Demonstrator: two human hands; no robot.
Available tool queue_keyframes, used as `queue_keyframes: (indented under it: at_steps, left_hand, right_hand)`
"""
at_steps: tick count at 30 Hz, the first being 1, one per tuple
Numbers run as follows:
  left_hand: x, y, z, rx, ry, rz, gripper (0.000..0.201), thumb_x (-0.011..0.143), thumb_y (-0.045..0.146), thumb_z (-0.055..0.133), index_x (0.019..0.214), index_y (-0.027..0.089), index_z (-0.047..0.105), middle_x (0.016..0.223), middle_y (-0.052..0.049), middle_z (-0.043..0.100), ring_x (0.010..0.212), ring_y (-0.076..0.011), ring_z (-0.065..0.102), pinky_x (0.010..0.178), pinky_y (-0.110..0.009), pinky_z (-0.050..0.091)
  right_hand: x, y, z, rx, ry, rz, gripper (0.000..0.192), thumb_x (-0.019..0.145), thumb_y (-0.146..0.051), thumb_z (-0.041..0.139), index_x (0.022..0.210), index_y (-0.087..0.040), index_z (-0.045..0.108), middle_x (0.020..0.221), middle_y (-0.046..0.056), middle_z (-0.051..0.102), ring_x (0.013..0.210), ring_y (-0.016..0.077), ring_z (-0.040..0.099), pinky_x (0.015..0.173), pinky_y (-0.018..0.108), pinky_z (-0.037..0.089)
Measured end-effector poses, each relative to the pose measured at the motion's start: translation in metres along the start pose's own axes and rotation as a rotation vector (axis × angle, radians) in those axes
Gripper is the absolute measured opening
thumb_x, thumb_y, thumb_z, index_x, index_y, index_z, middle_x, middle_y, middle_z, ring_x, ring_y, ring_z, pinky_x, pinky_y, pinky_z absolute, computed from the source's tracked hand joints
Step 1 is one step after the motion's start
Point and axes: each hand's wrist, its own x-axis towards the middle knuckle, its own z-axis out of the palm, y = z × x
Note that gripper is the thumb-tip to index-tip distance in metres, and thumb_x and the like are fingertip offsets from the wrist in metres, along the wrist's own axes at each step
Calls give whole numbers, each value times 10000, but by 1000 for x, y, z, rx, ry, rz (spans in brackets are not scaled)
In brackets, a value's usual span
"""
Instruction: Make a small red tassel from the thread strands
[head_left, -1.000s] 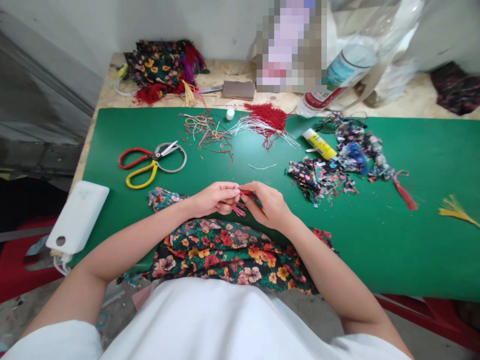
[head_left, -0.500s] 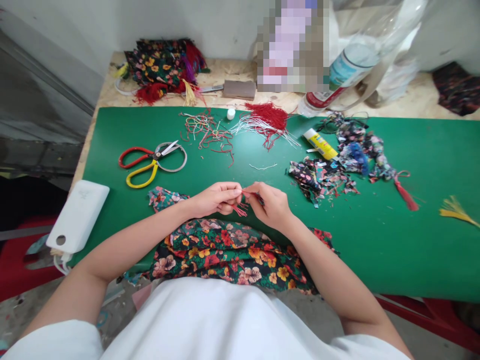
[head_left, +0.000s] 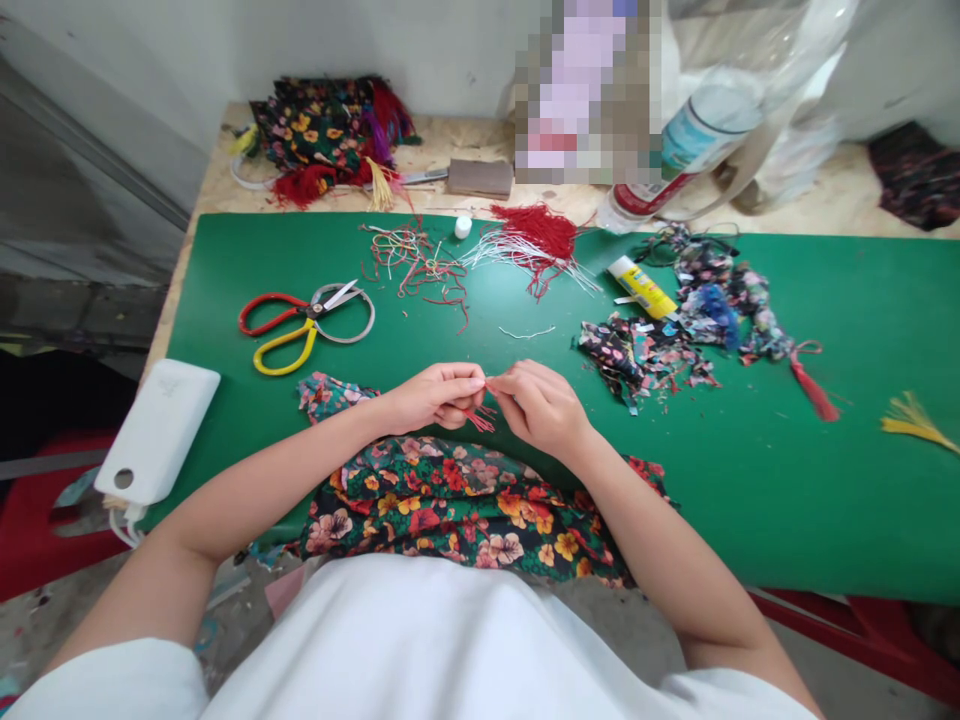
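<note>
A small red tassel hangs from my left hand, whose thumb and fingers are closed around its upper part. My right hand meets the left fingertips in a pinch at the tassel's top; the bit between those fingertips is tiny and mostly hidden. Both hands hover over the near part of the green mat. Below them, at the front edge, lies dark floral fabric with red, yellow and pink blooms. A short white thread rests on the mat beyond the hands.
Scissors and a white power bank lie to the left. Farther back are cut thread scraps, a red and white thread bundle and a glue stick. Fabric scraps and a finished-looking red tassel sit right.
My right fingers have curled in slightly at the tassel's top. The left hand keeps its grip, and the things on the mat stay where they were.
</note>
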Motion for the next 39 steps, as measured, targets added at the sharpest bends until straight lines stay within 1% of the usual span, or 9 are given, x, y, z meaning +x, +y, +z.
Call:
queue_keyframes:
  at_steps: [4,9,13,16,25,28,31,35,39]
  left_hand:
    - [0,-1,0,-11,5,-3,316,801,395,619,681,137,483,507,102,255,373,7,176,388,-136,159]
    - [-1,4,1,-92,80,2,295,794,360,633,681,132,485,509,105,252,370,12,164,386,-127,182]
    - [-1,8,0,-174,115,-8,255,806,302,616,673,130,484,506,110,212,370,9,151,383,-121,198]
    - [-1,9,-1,-195,116,-20,237,828,280,587,674,127,494,508,113,177,370,7,142,382,-117,206]
    - [-2,9,1,-172,112,-25,254,819,299,602,667,128,490,502,112,192,367,9,148,386,-122,210]
    - [-1,6,1,-122,83,-21,284,802,342,624,672,130,487,497,109,236,362,11,159,384,-130,183]
    - [0,2,2,-42,41,-15,320,777,389,647,676,131,488,493,107,258,359,10,177,382,-140,150]
    - [0,-2,3,34,31,15,357,760,436,655,688,135,477,515,96,309,368,11,207,390,-151,137]
    - [0,-4,4,98,31,27,378,772,461,632,677,147,445,510,103,277,380,8,202,402,-158,135]
  right_hand:
    - [-1,0,-1,50,-10,36,75,872,-108,520,883,-179,542,641,14,593,573,121,511,570,250,426]
    - [1,-2,-4,236,-29,234,87,868,-170,561,947,-204,549,792,21,666,658,108,606,604,222,485]
    - [2,-2,-7,377,42,419,155,828,-221,625,961,-210,546,798,4,663,664,105,630,595,213,505]
    - [2,-1,-7,440,75,479,193,807,-234,648,967,-206,544,819,9,663,671,108,636,600,215,513]
    - [3,-1,-9,375,40,448,191,819,-220,601,998,-209,536,838,21,644,693,128,616,633,255,510]
    - [4,1,-11,255,-23,350,221,819,-263,581,1029,-205,549,921,65,636,830,191,609,748,345,504]
    - [5,1,-12,187,-94,266,270,831,-340,550,1060,-196,555,1059,115,614,992,258,570,869,439,447]
    - [4,-3,-12,241,-170,237,243,879,-354,502,1059,-192,517,953,88,637,880,214,578,810,375,450]
    - [3,-6,-8,140,-180,230,230,886,-414,511,954,-194,498,801,59,607,715,182,526,687,325,424]
